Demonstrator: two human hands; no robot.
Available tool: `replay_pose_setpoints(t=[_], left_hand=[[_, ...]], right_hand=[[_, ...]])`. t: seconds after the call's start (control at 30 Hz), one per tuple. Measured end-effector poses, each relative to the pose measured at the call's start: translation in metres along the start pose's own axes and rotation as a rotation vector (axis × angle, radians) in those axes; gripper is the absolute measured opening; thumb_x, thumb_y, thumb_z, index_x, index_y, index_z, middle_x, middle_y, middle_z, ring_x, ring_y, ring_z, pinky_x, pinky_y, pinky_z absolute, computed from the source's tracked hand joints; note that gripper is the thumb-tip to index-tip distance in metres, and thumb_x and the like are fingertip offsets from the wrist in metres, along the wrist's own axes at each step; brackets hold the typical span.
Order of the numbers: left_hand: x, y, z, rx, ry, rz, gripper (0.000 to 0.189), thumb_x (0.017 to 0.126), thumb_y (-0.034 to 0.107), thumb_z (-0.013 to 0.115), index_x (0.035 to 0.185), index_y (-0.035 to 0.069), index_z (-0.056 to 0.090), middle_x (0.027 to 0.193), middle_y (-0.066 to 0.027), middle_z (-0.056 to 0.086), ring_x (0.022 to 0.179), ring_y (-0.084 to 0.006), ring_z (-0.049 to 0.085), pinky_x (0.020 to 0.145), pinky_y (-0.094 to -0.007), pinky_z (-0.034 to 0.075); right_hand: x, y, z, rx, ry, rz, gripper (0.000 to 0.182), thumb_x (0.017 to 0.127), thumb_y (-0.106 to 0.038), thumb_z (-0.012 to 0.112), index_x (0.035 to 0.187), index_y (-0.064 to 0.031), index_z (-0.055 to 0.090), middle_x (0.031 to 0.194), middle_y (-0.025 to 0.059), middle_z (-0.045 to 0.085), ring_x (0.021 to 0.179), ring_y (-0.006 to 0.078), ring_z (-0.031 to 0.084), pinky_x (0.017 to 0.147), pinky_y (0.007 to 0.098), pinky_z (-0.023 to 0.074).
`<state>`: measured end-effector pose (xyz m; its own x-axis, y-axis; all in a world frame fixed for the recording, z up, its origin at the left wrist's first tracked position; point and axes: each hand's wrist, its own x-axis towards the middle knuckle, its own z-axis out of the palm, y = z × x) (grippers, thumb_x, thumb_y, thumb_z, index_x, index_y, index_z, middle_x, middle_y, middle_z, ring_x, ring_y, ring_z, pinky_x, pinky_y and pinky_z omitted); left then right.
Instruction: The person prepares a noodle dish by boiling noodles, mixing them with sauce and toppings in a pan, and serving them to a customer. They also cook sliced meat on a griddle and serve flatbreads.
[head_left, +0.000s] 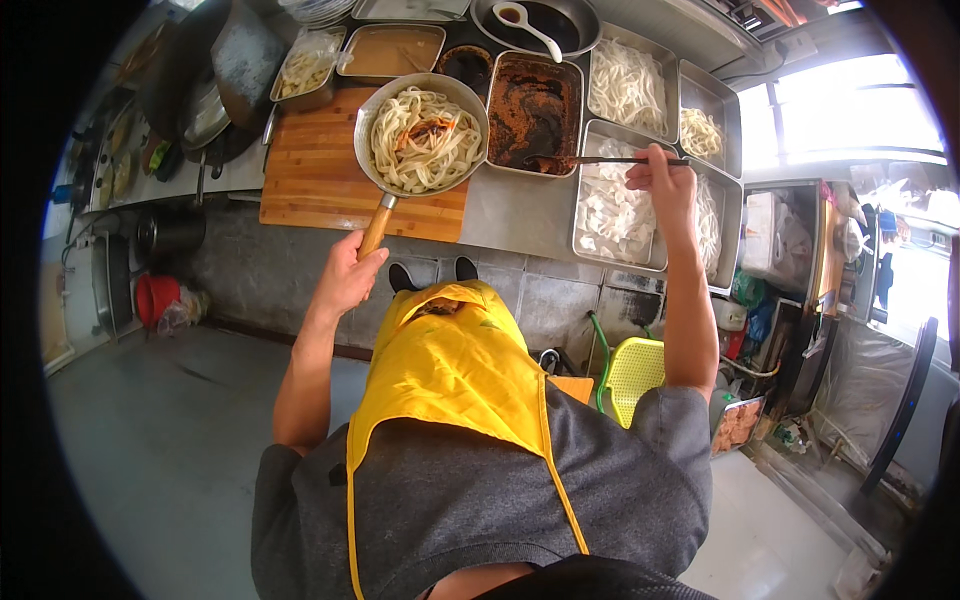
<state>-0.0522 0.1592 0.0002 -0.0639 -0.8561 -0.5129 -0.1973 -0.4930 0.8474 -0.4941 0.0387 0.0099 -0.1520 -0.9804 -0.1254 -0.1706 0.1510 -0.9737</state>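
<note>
My left hand (349, 274) grips the wooden handle (375, 229) of a metal saucepan (363, 154). The pan is held over a wooden cutting board (307, 169). Pale wide noodles (409, 165) fill it, with a patch of dark red sauce (429, 133) on top. In my right hand (667, 184) is a long dark-handled spoon (607, 160). Its bowl end dips into the near side of a deep metal tray (579, 97) of red-brown chili sauce (529, 105), just right of the pan; the sauce partly hides it.
Trays of white noodles (628, 82) and flat white pieces (611, 202) stand at the right. Behind are a tray of tan liquid (390, 51) and a bowl of dark liquid (536, 26) with a white spoon (529, 26). A wok (187, 67) sits left; a yellow-green chair (634, 375) stands below the counter.
</note>
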Motion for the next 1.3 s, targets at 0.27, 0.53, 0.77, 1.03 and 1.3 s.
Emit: replay_pose_setpoints(t=[0.27, 0.53, 0.77, 1.03, 1.3], left_hand=[[0.003, -0.005, 0.001, 0.025, -0.008, -0.024, 0.014, 0.092, 0.014, 0.061, 0.097, 0.004, 0.052, 0.059, 0.0050, 0.045, 0.042, -0.0031, 0.040, 0.035, -0.0219, 0.033], [-0.001, 0.003, 0.000, -0.026, -0.053, -0.034, 0.015, 0.092, 0.013, 0.060, 0.098, 0.002, 0.052, 0.059, 0.0041, 0.046, 0.041, -0.0037, 0.042, 0.036, -0.0219, 0.034], [-0.009, 0.012, -0.001, -0.065, -0.097, -0.038, 0.027, 0.093, 0.012, 0.059, 0.114, -0.003, 0.053, 0.064, 0.0040, 0.047, 0.043, -0.0033, 0.042, 0.039, -0.0213, 0.037], [-0.011, 0.011, 0.000, -0.046, -0.089, -0.018, 0.026, 0.093, 0.011, 0.059, 0.113, -0.003, 0.053, 0.064, 0.0030, 0.048, 0.043, -0.0036, 0.043, 0.039, -0.0212, 0.036], [-0.008, 0.007, -0.001, -0.051, -0.090, -0.005, 0.025, 0.093, 0.010, 0.059, 0.113, -0.003, 0.053, 0.062, 0.0039, 0.047, 0.043, -0.0034, 0.042, 0.038, -0.0213, 0.035]], right_hand=[[-0.001, 0.028, -0.017, 0.427, 0.263, 0.193, 0.036, 0.099, -0.030, 0.054, 0.096, 0.0046, 0.063, 0.073, 0.0118, 0.065, 0.058, 0.0183, 0.062, 0.059, 0.0311, 0.0566], [-0.025, 0.037, 0.066, 0.939, -0.238, 0.140, 0.025, 0.099, -0.017, 0.051, 0.110, 0.0038, 0.061, 0.089, 0.0141, 0.067, 0.080, 0.0213, 0.066, 0.077, 0.0371, 0.0561], [-0.025, 0.063, 0.071, 1.060, -0.288, 0.188, 0.026, 0.098, -0.022, 0.053, 0.111, -0.0007, 0.061, 0.091, 0.0110, 0.064, 0.082, 0.0186, 0.060, 0.082, 0.0350, 0.0510], [-0.017, 0.067, 0.069, 1.086, -0.318, 0.222, 0.025, 0.097, -0.021, 0.054, 0.111, -0.0009, 0.061, 0.088, 0.0096, 0.064, 0.080, 0.0188, 0.060, 0.080, 0.0357, 0.0512], [-0.021, 0.057, 0.073, 1.105, -0.200, 0.253, 0.024, 0.098, -0.018, 0.051, 0.108, 0.0011, 0.060, 0.085, 0.0081, 0.064, 0.077, 0.0162, 0.059, 0.076, 0.0334, 0.0510]])
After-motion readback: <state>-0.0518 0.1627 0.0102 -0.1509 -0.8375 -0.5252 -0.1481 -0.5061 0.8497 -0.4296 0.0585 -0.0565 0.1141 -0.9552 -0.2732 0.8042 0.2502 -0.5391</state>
